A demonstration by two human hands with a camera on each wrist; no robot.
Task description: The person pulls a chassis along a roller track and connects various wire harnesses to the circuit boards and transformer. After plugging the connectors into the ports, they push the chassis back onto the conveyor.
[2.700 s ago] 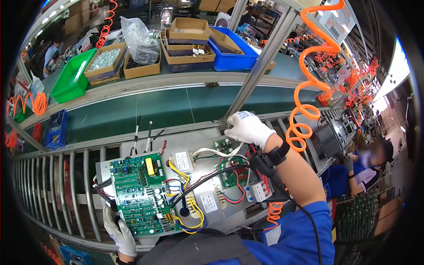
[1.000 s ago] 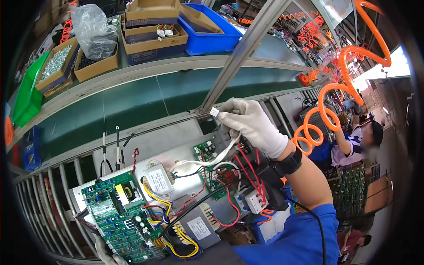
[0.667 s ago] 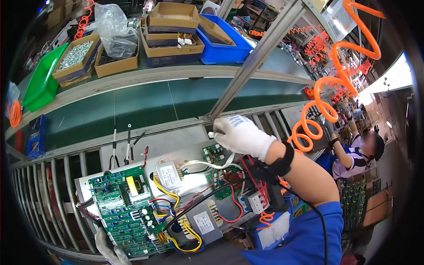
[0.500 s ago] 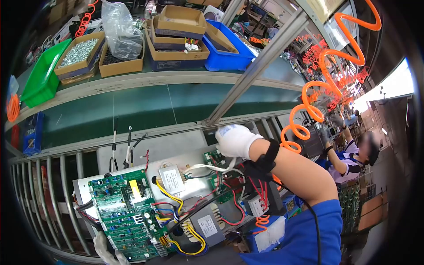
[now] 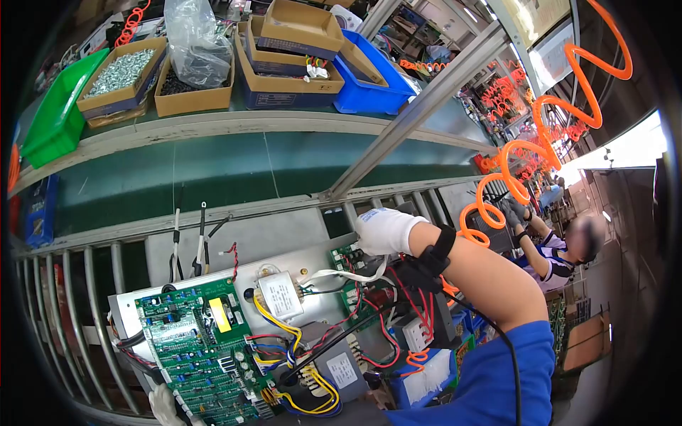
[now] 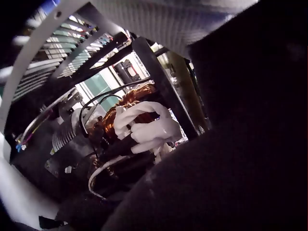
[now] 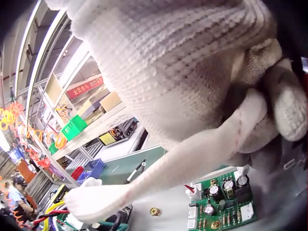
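My gloved right hand (image 5: 387, 231) is over the small green circuit board (image 5: 343, 255) at the metal panel's far edge. Its curled fingers hold a white-sleeved cable (image 7: 178, 168), whose end is hidden in the hand. In the head view, this cable runs back to a labelled white transformer (image 5: 282, 295). My left hand (image 5: 165, 406), also gloved, is beside the lower left edge of the large green circuit board (image 5: 192, 341); its fingers are mostly hidden. The left wrist view shows a copper coil (image 6: 139, 91) and a white-sleeved bundle (image 6: 154, 127) below the glove cuff.
Metal rollers (image 5: 92, 319) lie left of the panel. Beyond the green belt (image 5: 220, 170) stand cardboard boxes (image 5: 195, 99), a green bin (image 5: 64, 113) and a blue bin (image 5: 369, 89). An orange coiled hose (image 5: 511, 170) hangs at right, near another person (image 5: 561, 248).
My right hand has lowered from above the panel's far edge to the small board. The white connector seen in its fingers is now hidden. The left hand stays by the large board.
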